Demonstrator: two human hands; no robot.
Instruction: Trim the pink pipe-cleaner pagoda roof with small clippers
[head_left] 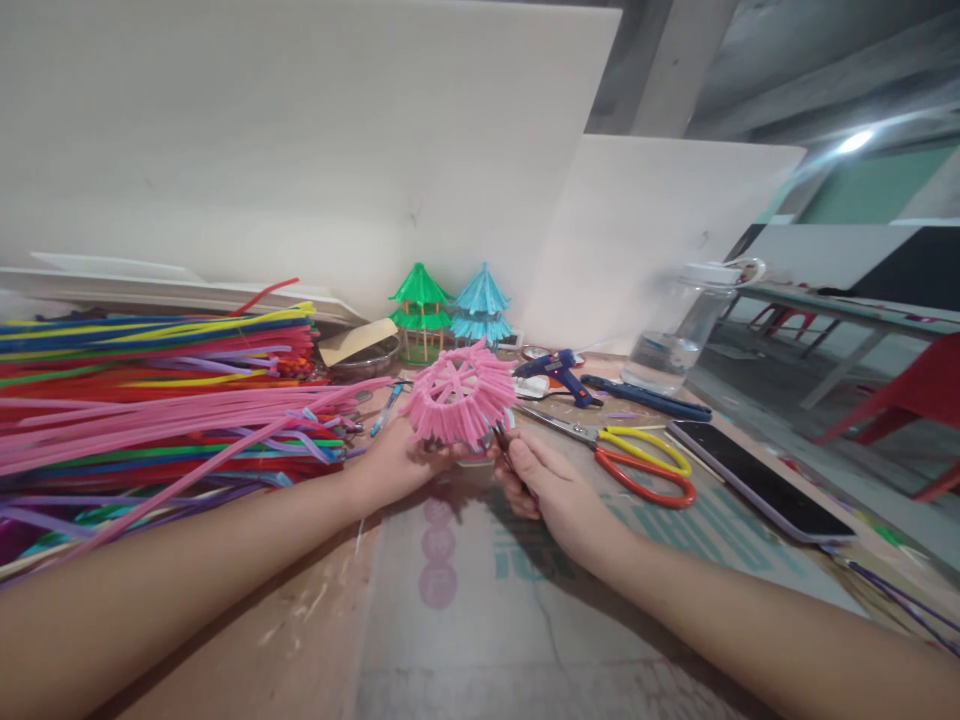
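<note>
A pink pipe-cleaner pavilion model [461, 395] with a fringed, cone-like roof is held up over the cardboard. My left hand [409, 460] grips it from below and from the left; the fingertips are partly hidden under the roof's edge. My right hand [544, 490] is closed around a thin dark tool [502, 438], whose tip touches or nearly touches the roof's lower right rim. The tool's exact kind is hard to make out. Behind the model stand a green pavilion [421, 300] and a blue pavilion [484, 300], both with tiered roofs.
Bundles of coloured pipe cleaners [165, 400] fill the left side. To the right lie a blue glue gun [570, 378], scissors [645, 465], dark blue pliers [649, 398] and a phone [757, 480]. A clear bottle [675, 335] stands behind them. Printed cardboard [465, 620] covers the front.
</note>
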